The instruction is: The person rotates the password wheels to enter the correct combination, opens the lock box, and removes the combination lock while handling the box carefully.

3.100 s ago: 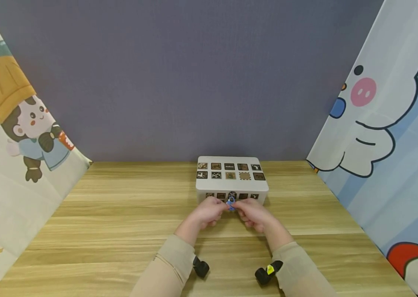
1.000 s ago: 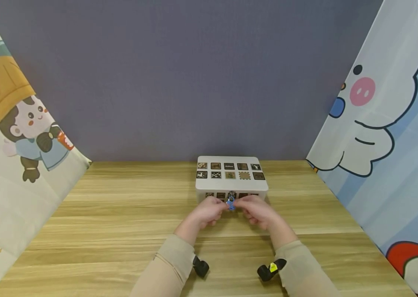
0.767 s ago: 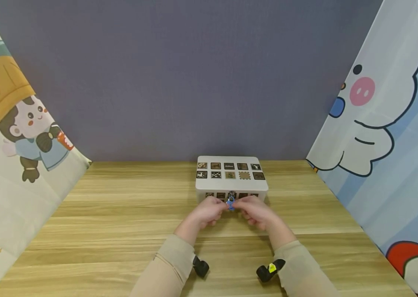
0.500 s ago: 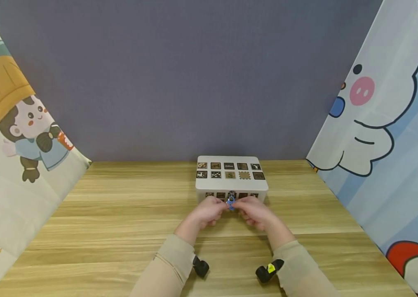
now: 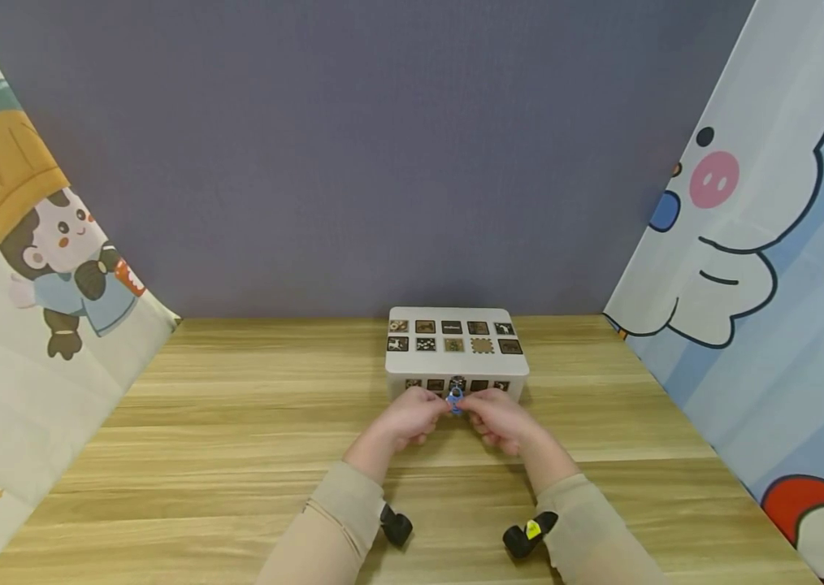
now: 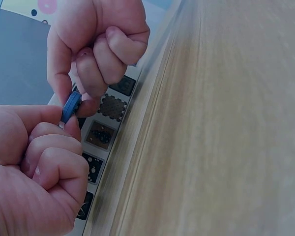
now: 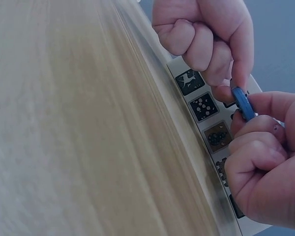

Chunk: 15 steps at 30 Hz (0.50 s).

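A small blue padlock [image 5: 455,400] is at the latch on the front of a white box [image 5: 457,362] decorated with dark picture squares. My left hand [image 5: 412,416] pinches the padlock's left side between thumb and index finger. From the opposite side my right hand [image 5: 501,418] pinches it the same way. In the left wrist view the padlock body [image 6: 71,105] shows edge-on between both sets of fingertips, and the other fingers are curled in. The right wrist view has the padlock [image 7: 243,103] from the other side. Fingers partly cover it, and no key can be made out.
The box stands on a wood-grain table [image 5: 273,390], near the grey back panel [image 5: 383,162]. Printed cartoon sheets hang left [image 5: 2,390] and right [image 5: 770,309]. A black wrist camera [image 5: 396,526] sits at the left cuff, another camera [image 5: 522,540] at the right.
Over the last second my right wrist has turned slightly and shifted a little to the left. The left hand, padlock and box look the same.
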Available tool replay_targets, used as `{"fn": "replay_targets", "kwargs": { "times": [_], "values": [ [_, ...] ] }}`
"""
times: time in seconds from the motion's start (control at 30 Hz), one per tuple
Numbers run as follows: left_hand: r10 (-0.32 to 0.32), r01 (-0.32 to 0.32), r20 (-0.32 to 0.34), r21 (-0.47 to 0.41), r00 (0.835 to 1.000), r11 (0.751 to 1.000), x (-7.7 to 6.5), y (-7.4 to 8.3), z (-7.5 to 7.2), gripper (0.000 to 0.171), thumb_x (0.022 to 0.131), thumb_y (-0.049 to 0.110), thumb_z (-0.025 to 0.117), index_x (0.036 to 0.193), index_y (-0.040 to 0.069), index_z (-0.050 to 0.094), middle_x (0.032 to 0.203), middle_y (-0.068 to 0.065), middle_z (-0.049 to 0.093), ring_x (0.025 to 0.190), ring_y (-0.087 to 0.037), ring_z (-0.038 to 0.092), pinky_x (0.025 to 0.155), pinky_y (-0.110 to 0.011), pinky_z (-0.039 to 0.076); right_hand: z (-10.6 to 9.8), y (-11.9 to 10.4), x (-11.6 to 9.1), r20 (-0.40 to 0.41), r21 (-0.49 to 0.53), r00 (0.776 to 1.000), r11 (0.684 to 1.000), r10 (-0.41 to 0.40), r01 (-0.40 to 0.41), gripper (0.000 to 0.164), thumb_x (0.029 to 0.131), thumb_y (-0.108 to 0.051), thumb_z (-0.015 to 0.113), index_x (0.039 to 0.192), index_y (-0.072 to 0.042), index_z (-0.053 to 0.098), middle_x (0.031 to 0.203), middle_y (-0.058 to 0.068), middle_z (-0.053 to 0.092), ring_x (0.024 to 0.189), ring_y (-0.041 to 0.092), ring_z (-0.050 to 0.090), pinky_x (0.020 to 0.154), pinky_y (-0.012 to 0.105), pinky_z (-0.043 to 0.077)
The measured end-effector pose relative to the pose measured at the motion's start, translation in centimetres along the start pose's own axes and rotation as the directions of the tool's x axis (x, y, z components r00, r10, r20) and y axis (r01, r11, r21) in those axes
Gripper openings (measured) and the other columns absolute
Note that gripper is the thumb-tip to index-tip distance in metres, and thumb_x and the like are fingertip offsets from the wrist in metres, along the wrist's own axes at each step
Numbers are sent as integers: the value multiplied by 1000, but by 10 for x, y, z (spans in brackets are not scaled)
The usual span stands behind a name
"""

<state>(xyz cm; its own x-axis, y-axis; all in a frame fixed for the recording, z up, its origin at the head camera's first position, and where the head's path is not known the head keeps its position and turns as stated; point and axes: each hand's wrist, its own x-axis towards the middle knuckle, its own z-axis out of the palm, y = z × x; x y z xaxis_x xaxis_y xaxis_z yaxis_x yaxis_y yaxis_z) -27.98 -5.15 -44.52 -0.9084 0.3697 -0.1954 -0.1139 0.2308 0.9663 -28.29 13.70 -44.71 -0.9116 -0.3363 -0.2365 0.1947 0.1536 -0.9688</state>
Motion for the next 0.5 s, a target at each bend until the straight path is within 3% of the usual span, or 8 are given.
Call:
{"fn": "replay_targets", "kwargs": {
  "times": [0.5],
  "values": [
    [5, -5, -3, 17, 1000, 1000, 0, 0, 0, 24, 92, 24, 57, 99, 4, 67, 51, 7, 36, 39, -7, 29, 38, -20, 29, 0, 0, -1, -4, 3, 1000, 1000, 1, -1, 38, 90, -25, 59, 100, 11, 59, 52, -6, 34, 41, 7, 25, 36, 20, 22]
  ]
}}
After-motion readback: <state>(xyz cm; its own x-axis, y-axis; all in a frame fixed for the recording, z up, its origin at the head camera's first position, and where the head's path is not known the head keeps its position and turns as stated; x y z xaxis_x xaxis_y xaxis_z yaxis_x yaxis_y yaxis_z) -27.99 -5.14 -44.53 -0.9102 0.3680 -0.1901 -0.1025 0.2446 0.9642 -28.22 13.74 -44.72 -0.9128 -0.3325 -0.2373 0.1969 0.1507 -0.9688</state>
